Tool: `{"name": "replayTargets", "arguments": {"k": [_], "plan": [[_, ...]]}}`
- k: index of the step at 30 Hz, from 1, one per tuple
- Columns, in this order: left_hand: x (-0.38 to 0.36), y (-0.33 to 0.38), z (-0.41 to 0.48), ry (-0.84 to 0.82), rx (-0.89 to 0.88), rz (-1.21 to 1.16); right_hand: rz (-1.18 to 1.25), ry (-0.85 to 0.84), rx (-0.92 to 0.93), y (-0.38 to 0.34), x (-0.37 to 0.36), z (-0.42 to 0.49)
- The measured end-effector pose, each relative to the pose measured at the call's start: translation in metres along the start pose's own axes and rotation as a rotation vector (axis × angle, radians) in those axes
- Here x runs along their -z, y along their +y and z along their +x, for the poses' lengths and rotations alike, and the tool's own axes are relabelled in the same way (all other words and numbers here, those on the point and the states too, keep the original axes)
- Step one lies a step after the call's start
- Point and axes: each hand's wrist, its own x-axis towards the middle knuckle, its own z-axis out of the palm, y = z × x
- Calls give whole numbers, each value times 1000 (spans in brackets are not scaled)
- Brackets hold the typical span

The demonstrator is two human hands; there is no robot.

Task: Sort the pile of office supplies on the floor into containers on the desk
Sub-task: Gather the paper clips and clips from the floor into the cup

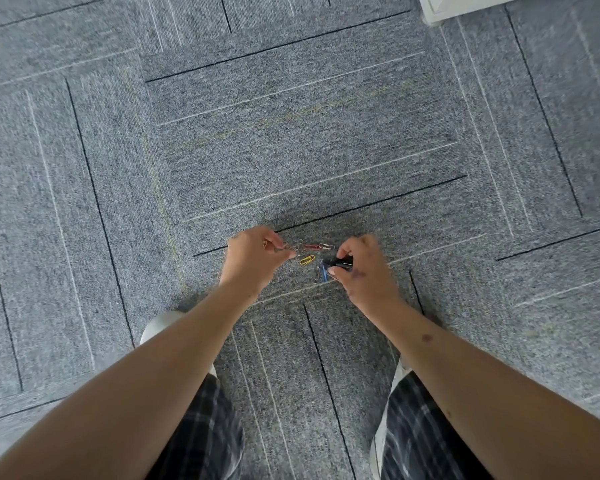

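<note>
A few loose paper clips lie on the grey carpet between my hands: a yellow clip [307,260], a red clip [311,247], a silver clip [327,246] and a blue clip [324,273]. My left hand [255,261] pinches a silver paper clip [289,248] at the left edge of the group. My right hand [362,268] grips a black binder clip [340,262] between thumb and fingers, just right of the blue clip.
Grey carpet tiles with black and white lines cover the floor all round. A white furniture base [444,8] stands at the top right. My feet [160,327] and checked trouser legs [201,431] are below the hands.
</note>
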Motion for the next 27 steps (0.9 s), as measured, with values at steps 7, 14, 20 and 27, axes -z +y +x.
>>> {"name": "replayTargets", "arguments": {"k": [7, 14, 20, 27], "plan": [[-9, 3, -3, 24, -87, 118, -68, 9, 42, 0, 0, 1], [-15, 7, -1, -14, -74, 198, -134, 27, 90, 5, -8, 2], [-11, 11, 0, -72, -63, 228, -140, -6, 109, 8, -8, 3], [4, 10, -1, -273, 62, -164, -144, -12, 106, 10, -6, 9]]}}
